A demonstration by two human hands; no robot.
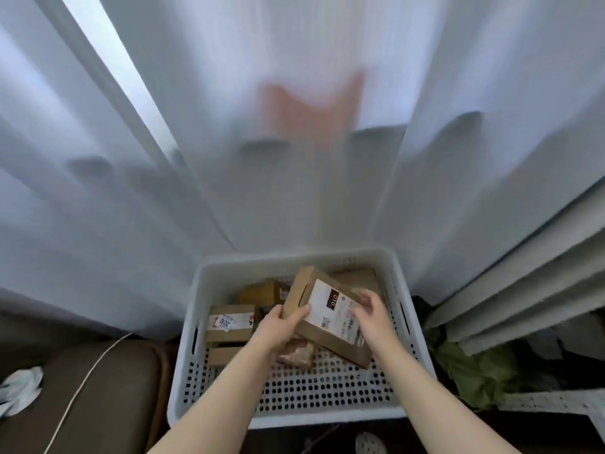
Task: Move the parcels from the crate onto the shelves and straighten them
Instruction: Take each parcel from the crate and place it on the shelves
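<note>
Gripping the labelled parcel (327, 314) by opposite edges above the crate (229, 267), the left hand (278, 326) and right hand (371, 317) hold it tilted; it looks stiff and light.

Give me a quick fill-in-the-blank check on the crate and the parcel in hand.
1. The left hand and right hand grip a long brown cardboard parcel bearing a mostly ___ label.
2. The white perforated plastic crate under it is not ___: other cardboard parcels lie inside.
3. The small cardboard parcel with the red-and-white sticker lies on the crate's ___ side.
Missing words: white; empty; left.
</note>
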